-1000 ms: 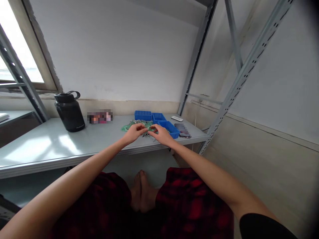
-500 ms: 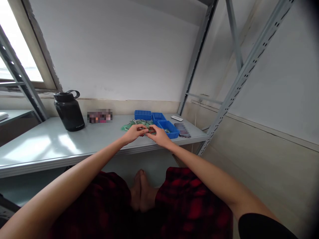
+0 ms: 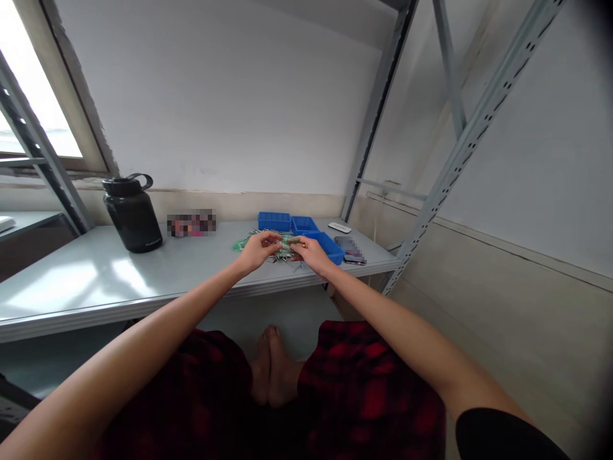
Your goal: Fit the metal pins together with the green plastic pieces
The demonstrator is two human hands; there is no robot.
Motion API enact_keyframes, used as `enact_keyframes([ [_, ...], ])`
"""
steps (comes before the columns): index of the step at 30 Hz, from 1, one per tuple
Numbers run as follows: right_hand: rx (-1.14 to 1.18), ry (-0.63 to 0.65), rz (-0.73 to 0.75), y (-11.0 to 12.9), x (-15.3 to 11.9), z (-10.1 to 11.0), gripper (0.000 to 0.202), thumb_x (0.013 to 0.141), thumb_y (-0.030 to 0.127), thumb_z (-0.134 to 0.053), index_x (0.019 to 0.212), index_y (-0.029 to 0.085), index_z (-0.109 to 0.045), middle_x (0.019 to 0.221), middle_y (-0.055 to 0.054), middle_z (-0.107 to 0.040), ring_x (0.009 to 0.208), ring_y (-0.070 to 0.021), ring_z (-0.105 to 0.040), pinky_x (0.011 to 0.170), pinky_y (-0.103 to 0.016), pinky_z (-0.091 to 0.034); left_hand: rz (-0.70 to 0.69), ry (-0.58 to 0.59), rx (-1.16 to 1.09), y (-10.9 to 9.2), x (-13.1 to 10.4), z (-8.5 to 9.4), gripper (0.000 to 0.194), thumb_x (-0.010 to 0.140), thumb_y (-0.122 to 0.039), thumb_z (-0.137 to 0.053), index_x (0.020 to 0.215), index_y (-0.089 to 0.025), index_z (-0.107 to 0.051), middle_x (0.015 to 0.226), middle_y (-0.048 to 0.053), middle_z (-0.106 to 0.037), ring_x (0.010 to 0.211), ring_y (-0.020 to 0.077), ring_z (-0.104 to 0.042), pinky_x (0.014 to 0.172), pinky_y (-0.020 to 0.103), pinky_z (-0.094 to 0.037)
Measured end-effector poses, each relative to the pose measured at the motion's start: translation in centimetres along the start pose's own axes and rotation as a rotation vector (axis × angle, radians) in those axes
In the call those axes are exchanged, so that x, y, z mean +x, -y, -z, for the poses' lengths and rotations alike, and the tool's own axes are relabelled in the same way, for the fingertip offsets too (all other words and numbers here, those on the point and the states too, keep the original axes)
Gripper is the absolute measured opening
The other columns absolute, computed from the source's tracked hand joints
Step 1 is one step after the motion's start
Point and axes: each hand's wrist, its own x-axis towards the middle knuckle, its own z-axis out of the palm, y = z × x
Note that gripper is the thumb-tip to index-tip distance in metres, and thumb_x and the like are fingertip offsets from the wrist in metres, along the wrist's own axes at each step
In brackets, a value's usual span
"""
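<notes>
Over the pile, my left hand (image 3: 260,252) has its fingers curled and thumb drawn in; whatever is between the fingertips is too small to make out. My right hand (image 3: 313,255), a short gap to the right, is bent in a pinch at the front blue bin, its fingertips closed on something I cannot make out. Between and below the hands lies a heap of thin, shiny metal pieces (image 3: 282,257) on a green plastic sheet or bag (image 3: 238,245). The front blue bin (image 3: 335,253) is partly hidden by my right hand.
Two more blue bins, one at the back left (image 3: 274,222) and one beside it (image 3: 305,225), stand behind the pile. A phone-like object (image 3: 352,249) and a white item (image 3: 340,227) lie right. A black bottle (image 3: 133,217) stands left. A metal upright (image 3: 460,153) rises at right.
My hands were together at the fingertips over the pile and are now apart. The right hand has shifted slightly right and up, showing more metal pieces near the table edge.
</notes>
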Motion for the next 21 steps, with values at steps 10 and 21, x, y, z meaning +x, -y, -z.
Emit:
enact_keyframes([
  [10,-0.046,-0.035,0.165,0.4,1.3,1.5,0.001,0.072,0.019,-0.066,0.072,0.019,-0.065,0.102,-0.005,-0.072,0.096,-0.02,-0.066,0.088,-0.037,-0.054,-0.034,-0.046,-0.043,-0.4,1.3,0.3,0.029,0.07,-0.036,-0.078,0.09,-0.015,-0.069,0.087,0.008,-0.072,0.084,0.0228,-0.067,0.081,0.038,-0.054],
  [21,-0.476,-0.126,0.485,2.4,2.2,3.9,0.025,0.073,0.009,-0.05,0.064,0.021,-0.07,0.116,-0.004,-0.07,0.109,-0.0216,-0.062,0.101,-0.039,-0.043,-0.618,0.123,0.899,-1.1,1.4,3.2,0.029,0.095,-0.021,-0.046,0.111,-0.022,-0.069,0.113,0.013,-0.066,0.102,0.0225,-0.061,0.086,0.033,-0.05],
])
